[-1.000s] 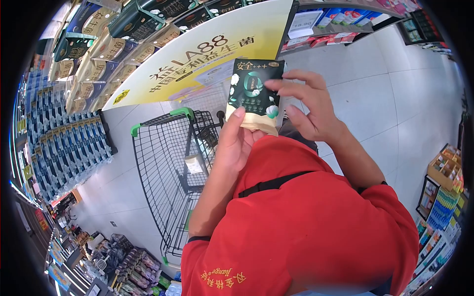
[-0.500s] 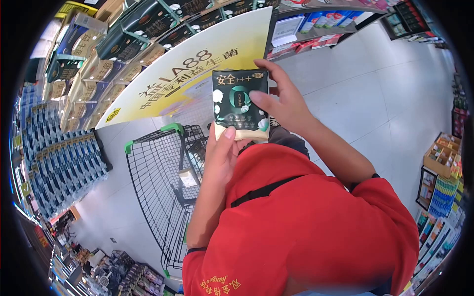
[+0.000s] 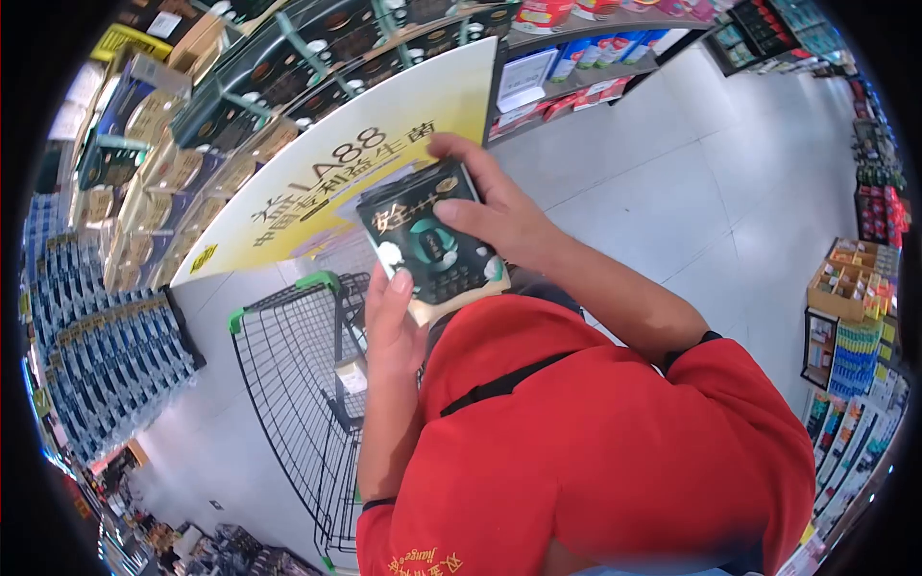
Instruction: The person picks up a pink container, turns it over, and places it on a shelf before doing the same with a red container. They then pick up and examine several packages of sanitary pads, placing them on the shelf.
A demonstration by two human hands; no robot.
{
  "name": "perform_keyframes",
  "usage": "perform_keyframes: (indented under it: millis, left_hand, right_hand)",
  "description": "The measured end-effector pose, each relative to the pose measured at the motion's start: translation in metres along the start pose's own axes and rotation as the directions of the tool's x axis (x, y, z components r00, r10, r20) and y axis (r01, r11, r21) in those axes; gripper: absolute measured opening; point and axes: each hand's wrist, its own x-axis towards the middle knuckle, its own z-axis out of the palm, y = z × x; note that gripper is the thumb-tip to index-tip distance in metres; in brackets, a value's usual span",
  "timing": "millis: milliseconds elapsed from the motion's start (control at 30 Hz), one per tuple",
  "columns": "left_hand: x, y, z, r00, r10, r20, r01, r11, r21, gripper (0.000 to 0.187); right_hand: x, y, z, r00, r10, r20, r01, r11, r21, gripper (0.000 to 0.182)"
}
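A dark green package (image 3: 447, 254) with white flowers, a green ring and a cream bottom edge is held between my two hands in front of my red shirt. My left hand (image 3: 392, 312) grips its lower left side, the thumb on the front. Across the upper right edge lies my right hand (image 3: 490, 206), its thumb pressed on the front and its fingers behind. The package is tilted, its top leaning to the left.
A shopping cart (image 3: 288, 384) with green corners stands at the left. Beyond it is a yellow and white sign (image 3: 384, 158) below shelves of similar dark packages (image 3: 259, 72). Blue packs (image 3: 115, 355) are stacked far left. Small boxes (image 3: 836, 288) stand at the right.
Both hands and the package have moved left and slightly down. The package has turned from upright to tilted, and my right thumb now lies nearer its top.
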Motion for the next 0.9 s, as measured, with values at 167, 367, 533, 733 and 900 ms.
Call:
perform_keyframes:
  millis: [167,367,533,733,900]
  left_hand:
    - [0.007,-0.003,-0.005,0.989,0.143,-0.031,-0.141,0.988,0.06,0.059]
    - [0.006,0.004,-0.004,0.994,0.102,0.026,-0.103,0.991,0.083,0.058]
    - [0.002,0.008,-0.008,0.993,0.113,-0.027,-0.112,0.993,0.049,0.055]
    - [-0.002,0.013,-0.014,0.989,0.131,-0.064,-0.13,0.991,0.022,0.055]
    - [-0.006,0.017,-0.018,0.987,0.141,-0.079,-0.14,0.99,0.012,0.053]
  right_hand:
    - [0.0,-0.006,0.012,0.996,0.059,0.063,-0.06,0.998,0.008,0.083]
    - [-0.002,-0.003,0.019,0.997,0.061,0.053,-0.063,0.998,0.026,0.079]
    - [0.002,-0.004,0.029,0.994,0.082,0.076,-0.087,0.994,0.068,0.076]
    - [0.006,0.006,0.04,0.995,0.048,0.083,-0.054,0.996,0.076,0.072]
    - [0.009,0.013,0.047,0.997,0.075,0.037,-0.076,0.997,0.02,0.062]
